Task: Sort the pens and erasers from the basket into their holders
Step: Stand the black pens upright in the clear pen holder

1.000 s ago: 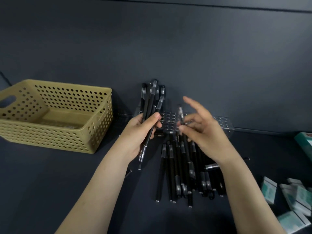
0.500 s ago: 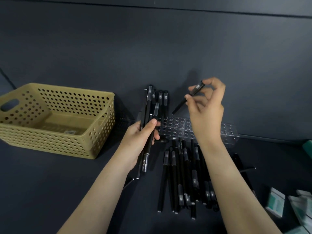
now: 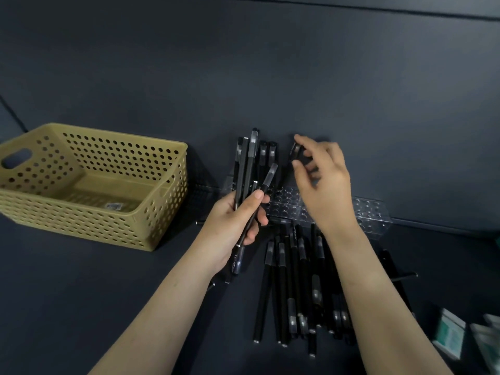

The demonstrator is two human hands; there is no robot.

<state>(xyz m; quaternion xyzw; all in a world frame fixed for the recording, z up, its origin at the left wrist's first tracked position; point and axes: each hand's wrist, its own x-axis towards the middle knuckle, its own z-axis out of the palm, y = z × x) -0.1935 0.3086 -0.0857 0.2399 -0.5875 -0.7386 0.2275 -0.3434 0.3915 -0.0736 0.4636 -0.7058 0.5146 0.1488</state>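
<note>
Bunching a few slim black capped pens point(image 3: 269, 177) in your left grip point(image 3: 235, 226), fingers curled round them, puts the next ones right beside the clear acrylic holder with round holes point(image 3: 284, 205) at the back edge of the counter point(image 3: 81, 293). Your right grip point(image 3: 322, 182) is loosely spread at one standing black pen point(image 3: 294, 151); whether it pinches the cap cannot be told. Loose black pens point(image 3: 295, 280) wait just in front.

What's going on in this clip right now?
A person is sorting pens. The left hand grips a few black pens, while the right hand pinches a single pen above the clear holder, where standing pens fill its left end. Loose pens lie in front; the yellow basket holds no pens.
</note>
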